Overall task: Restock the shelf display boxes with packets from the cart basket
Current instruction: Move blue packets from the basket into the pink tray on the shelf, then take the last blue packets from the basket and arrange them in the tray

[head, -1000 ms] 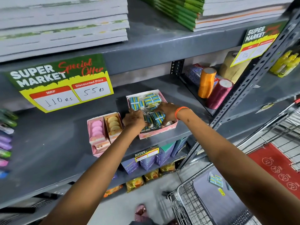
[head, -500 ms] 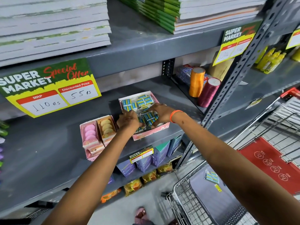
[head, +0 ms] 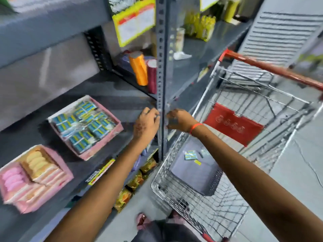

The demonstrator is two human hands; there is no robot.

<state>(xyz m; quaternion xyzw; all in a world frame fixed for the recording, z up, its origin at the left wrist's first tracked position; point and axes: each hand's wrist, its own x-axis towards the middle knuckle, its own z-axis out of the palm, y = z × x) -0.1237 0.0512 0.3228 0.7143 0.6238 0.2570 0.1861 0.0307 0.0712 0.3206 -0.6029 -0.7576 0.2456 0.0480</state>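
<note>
A pink display box full of blue-and-yellow packets sits on the grey shelf at centre left. My left hand hovers over the shelf's right end, fingers loosely curled and holding nothing. My right hand, with an orange band at the wrist, is just past the shelf upright, above the cart basket; the blur hides whether it holds anything. One blue packet lies on a grey tray inside the basket.
A second pink box with pink and yellow items sits at lower left. Orange and maroon spools stand behind the upright. Snack packs fill the lower shelf. The cart's red handle and red seat flap are at right.
Both hands have left the pink box of packets and moved right toward the cart. The view has swung right and down and is blurred.
</note>
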